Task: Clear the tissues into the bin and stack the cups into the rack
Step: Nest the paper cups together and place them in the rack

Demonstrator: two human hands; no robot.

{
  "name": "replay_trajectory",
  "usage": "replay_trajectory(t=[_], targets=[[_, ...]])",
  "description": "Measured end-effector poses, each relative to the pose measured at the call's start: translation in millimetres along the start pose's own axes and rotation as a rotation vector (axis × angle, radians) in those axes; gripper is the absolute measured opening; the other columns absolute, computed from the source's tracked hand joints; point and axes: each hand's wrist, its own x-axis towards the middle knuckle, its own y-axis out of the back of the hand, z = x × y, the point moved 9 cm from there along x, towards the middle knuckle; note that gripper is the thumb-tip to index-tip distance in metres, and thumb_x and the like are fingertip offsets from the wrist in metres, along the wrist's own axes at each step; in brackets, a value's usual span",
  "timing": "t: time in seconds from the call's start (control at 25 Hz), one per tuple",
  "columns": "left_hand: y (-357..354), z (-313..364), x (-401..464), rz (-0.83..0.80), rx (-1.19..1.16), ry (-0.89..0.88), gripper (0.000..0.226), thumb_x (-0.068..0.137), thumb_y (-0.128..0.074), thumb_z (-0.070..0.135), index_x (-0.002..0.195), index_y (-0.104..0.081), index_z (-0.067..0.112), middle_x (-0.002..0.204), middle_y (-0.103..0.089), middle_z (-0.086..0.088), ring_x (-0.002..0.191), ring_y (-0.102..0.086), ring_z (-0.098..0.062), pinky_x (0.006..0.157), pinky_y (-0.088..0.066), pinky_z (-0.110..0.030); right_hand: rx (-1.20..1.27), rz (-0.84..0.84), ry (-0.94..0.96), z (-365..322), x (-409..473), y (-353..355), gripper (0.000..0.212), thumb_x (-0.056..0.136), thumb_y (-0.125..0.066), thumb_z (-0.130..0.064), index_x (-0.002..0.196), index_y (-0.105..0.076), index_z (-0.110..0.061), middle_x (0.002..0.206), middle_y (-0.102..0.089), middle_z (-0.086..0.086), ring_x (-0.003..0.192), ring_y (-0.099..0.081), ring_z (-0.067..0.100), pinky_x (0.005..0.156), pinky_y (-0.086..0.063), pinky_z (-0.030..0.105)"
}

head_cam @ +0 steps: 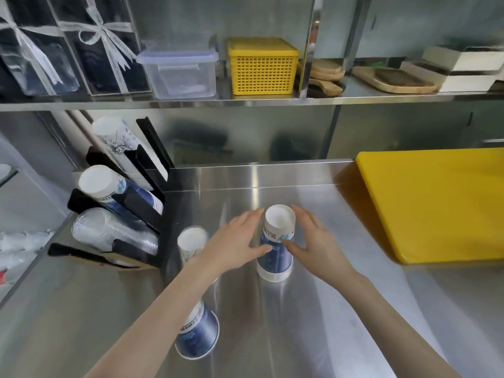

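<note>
Both hands are cupped around an upside-down blue-and-white paper cup (276,241) standing mid-counter on the brushed steel worktop (313,323). The left hand (234,241) has its fingers spread wide, the thumb tip touching the cup's wall; the right hand (313,244) is likewise open, thumb against the other side. Neither has closed into a full grip.

There is bare steel to the right of the cup before the thick yellow cutting board (436,203), and more behind it up to the raised back edge. To the left things crowd: a second inverted white paper cup (191,242) is half hidden behind the left forearm, and a third blue inverted cup (197,336) sits nearer, its top covered by that arm. The black slanted cup rack (136,203) at the counter's left edge holds sleeves of paper and clear cups. No bin or tissues can be made out.
</note>
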Motion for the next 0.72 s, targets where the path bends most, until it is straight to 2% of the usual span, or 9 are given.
replay_trajectory(t=[0.16, 0.28, 0.44, 0.72], targets=[[-28, -13, 25, -0.100, -0.023, 0.055, 0.081, 0.079, -0.060, 0.046, 0.141, -0.014, 0.022, 0.147, -0.035, -0.003, 0.131, -0.038, -0.024, 0.102, -0.037, -0.040, 0.085, -0.048, -0.113, 22, 19, -18, 0.072, 0.081, -0.062, -0.033, 0.139, -0.021, -0.022, 0.146, -0.034, 0.000, 0.129, -0.041, 0.022, 0.103, -0.036, 0.031], [-45, -20, 33, -0.149, -0.081, 0.122, 0.071, 0.077, -0.062, 0.043, 0.134, -0.026, 0.020, 0.138, -0.045, -0.004, 0.123, -0.046, -0.026, 0.096, -0.043, -0.039, 0.175, -0.067, -0.123, 33, 25, -33, 0.071, 0.078, -0.065, -0.032, 0.136, -0.026, -0.022, 0.142, -0.041, 0.001, 0.126, -0.044, 0.021, 0.100, -0.036, 0.027], [-49, -25, 37, -0.109, -0.172, 0.154, 0.061, 0.078, -0.063, 0.040, 0.128, -0.034, 0.021, 0.135, -0.051, -0.002, 0.121, -0.049, -0.025, 0.094, -0.045, -0.039, 0.237, -0.047, -0.114, 34, 28, -30, 0.067, 0.076, -0.068, -0.030, 0.133, -0.032, -0.023, 0.139, -0.045, 0.001, 0.123, -0.046, 0.019, 0.093, -0.033, 0.020], [-31, -20, 35, -0.019, -0.306, 0.122, 0.060, 0.076, -0.065, 0.039, 0.126, -0.037, 0.022, 0.134, -0.051, -0.001, 0.123, -0.048, -0.021, 0.098, -0.043, -0.038, 0.238, 0.003, -0.078, 17, 26, -9, 0.069, 0.076, -0.068, -0.032, 0.134, -0.031, -0.025, 0.137, -0.047, -0.002, 0.122, -0.047, 0.017, 0.095, -0.033, 0.020]])
